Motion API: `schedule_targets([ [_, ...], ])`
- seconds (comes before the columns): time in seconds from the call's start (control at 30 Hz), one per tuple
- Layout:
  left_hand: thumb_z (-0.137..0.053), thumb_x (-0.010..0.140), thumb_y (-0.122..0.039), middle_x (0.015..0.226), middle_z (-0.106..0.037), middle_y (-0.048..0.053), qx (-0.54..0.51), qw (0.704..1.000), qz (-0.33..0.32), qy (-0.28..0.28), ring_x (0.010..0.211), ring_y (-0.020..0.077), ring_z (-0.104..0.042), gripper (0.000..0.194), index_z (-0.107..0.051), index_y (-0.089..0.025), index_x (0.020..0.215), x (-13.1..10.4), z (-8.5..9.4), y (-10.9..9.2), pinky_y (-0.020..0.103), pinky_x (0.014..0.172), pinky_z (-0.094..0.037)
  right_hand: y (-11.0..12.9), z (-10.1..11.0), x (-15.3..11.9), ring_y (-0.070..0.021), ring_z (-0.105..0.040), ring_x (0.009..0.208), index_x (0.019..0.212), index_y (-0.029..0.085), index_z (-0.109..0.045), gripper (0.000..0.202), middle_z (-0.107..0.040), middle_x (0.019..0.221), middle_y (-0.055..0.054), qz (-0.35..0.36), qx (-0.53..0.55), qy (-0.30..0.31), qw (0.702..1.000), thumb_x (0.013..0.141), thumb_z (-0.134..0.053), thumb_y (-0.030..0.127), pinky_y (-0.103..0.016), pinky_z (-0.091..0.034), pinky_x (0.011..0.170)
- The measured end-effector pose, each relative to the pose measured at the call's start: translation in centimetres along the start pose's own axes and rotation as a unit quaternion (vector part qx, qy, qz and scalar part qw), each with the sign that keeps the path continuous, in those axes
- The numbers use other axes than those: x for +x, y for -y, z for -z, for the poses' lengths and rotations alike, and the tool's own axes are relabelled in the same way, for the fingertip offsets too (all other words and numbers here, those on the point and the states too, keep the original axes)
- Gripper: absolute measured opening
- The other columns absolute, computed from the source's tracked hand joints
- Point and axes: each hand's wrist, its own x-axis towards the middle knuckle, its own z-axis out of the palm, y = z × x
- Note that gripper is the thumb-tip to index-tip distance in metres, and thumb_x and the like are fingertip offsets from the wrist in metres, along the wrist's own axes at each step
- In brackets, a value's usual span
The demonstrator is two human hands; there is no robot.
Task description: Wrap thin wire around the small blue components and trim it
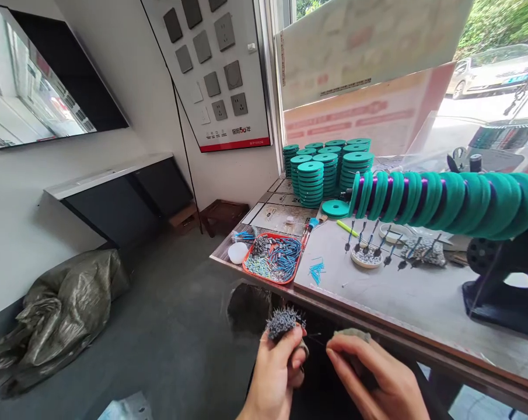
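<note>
Between pinching fingers of the left hand (276, 366) pokes a spiky grey bunch (282, 322), right hand (380, 368) fingertips pressed together

The left hand (275, 373) gripped a bristly grey bundle (283, 322); near it, the right hand (380, 367) had its fingers (355, 345) pinched together. On the tabletop (355, 291) sat a red-rimmed tray (296, 270) of small blue, grey and pale pieces (285, 256), with stacked green spools (311, 185) beyond.
</note>
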Motion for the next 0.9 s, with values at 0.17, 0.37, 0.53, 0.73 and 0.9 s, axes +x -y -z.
schedule_targets([
  [0.17,-0.082,0.052,-0.033,0.048,-0.047,-0.007,0.015,0.998,-0.053,-0.015,0.041,0.0001,-0.033,0.034,-0.061,-0.014,0.071,0.02,0.18,0.74,0.011,0.039,-0.018,-0.48,-0.26,-0.31,-0.014,-0.061,0.065,0.093,0.019,-0.056,0.008,-0.064,0.077,-0.004,0.103,-0.069,-0.028,0.992,0.087,-0.052,0.016,-0.023,-0.048,0.06],
  [0.37,-0.082,0.052,-0.031,0.052,-0.052,-0.005,0.023,0.998,-0.064,-0.011,0.041,0.0003,-0.035,0.032,-0.061,-0.013,0.07,-0.11,0.36,0.95,0.012,0.039,-0.019,-0.73,-0.56,-0.4,-0.0167,-0.062,0.066,0.093,0.016,-0.057,0.008,-0.065,0.075,-0.007,0.142,-0.1,-0.039,0.984,0.088,-0.051,0.015,-0.026,-0.049,0.061],
  [0.53,-0.082,0.051,-0.03,0.053,-0.052,-0.005,0.019,0.999,-0.042,-0.004,0.04,0.0005,-0.035,0.032,-0.06,-0.013,0.069,-0.17,0.32,0.91,0.013,0.039,-0.017,-0.68,-0.6,-0.3,-0.0165,-0.062,0.065,0.092,0.017,-0.057,0.008,-0.065,0.074,-0.006,0.138,-0.102,-0.042,0.984,0.088,-0.05,0.016,-0.027,-0.049,0.06],
  [0.73,-0.08,0.052,-0.028,0.054,-0.053,-0.005,0.024,0.999,-0.036,-0.006,0.04,0.0002,-0.034,0.03,-0.06,-0.013,0.069,-0.28,0.14,0.83,0.013,0.039,-0.017,-0.57,-0.56,-0.02,-0.0164,-0.063,0.063,0.091,0.017,-0.059,0.009,-0.065,0.073,-0.005,0.143,-0.104,-0.047,0.983,0.087,-0.05,0.015,-0.027,-0.05,0.059],
  [0.9,-0.079,0.051,-0.026,0.055,-0.053,-0.004,0.02,0.998,-0.045,-0.029,0.039,-0.0005,-0.033,0.028,-0.06,-0.013,0.067,-0.51,-0.19,0.84,0.013,0.039,-0.015,-0.51,-0.49,0.14,-0.0163,-0.064,0.062,0.09,0.017,-0.059,0.009,-0.066,0.073,-0.005,0.143,-0.109,-0.052,0.982,0.087,-0.05,0.015,-0.026,-0.05,0.058],
])
